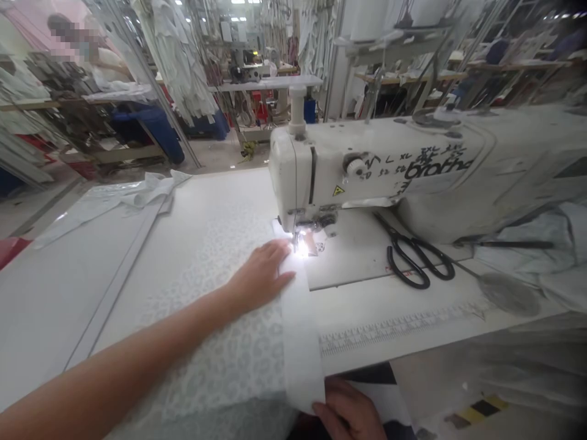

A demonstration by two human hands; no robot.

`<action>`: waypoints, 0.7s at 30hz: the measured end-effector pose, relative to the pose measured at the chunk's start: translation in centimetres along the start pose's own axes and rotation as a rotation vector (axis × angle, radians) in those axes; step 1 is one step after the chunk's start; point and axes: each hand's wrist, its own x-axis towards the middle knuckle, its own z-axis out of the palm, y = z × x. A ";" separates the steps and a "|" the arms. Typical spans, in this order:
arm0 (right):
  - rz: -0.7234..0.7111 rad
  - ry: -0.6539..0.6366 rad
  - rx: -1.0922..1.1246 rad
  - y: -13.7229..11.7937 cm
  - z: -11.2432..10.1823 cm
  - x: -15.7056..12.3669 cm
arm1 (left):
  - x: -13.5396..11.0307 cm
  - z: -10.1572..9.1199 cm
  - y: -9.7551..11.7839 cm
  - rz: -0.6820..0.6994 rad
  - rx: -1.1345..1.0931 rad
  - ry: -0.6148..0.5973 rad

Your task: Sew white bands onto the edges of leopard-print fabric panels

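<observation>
A pale fabric with a grey animal print (257, 348) lies on the sewing table, with a plain white strip (300, 330) along its right edge. The strip runs up under the lit needle area of a white sewing machine (293, 171). My left hand (263, 272) rests on the fabric just left of the presser foot, its fingers stretched and the thumb lying on the strip. At the table's front edge, my right hand (351, 409) pinches the near end of the strip between thumb and fingers.
Black-handled scissors (415, 260) lie right of the needle. A printed ruler scale (403, 330) runs along the front of the table. Fabric scraps (151, 189) lie at the back left, and bunched cloth (541, 250) at the right. Another person (105, 61) sits far left.
</observation>
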 end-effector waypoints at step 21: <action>-0.040 0.135 0.029 -3.5 -0.6 -1.0 | -5.9 0.6 3.1 -0.038 -0.028 0.047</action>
